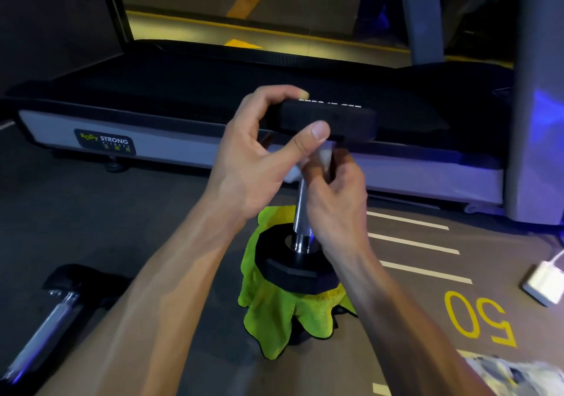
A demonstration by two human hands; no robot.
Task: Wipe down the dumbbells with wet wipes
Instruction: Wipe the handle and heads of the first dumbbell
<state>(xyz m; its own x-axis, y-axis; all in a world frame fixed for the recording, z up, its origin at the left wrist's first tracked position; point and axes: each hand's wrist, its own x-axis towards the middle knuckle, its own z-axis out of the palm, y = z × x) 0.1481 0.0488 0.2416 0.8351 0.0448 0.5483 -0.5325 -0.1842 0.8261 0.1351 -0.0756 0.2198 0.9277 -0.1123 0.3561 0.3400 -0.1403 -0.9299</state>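
Dumbbell (pixel 302 212) upright | left hand (pixel 259 157) grips top | right hand (pixel 332 194) wipes handle

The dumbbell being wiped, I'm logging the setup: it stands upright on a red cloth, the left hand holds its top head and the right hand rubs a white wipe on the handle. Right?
Not quite: the cloth is bright yellow-green, not red, as the head view shows. The rest holds: the dumbbell stands upright on it, the left hand holds its top head and the right hand rubs a white wipe on the handle.
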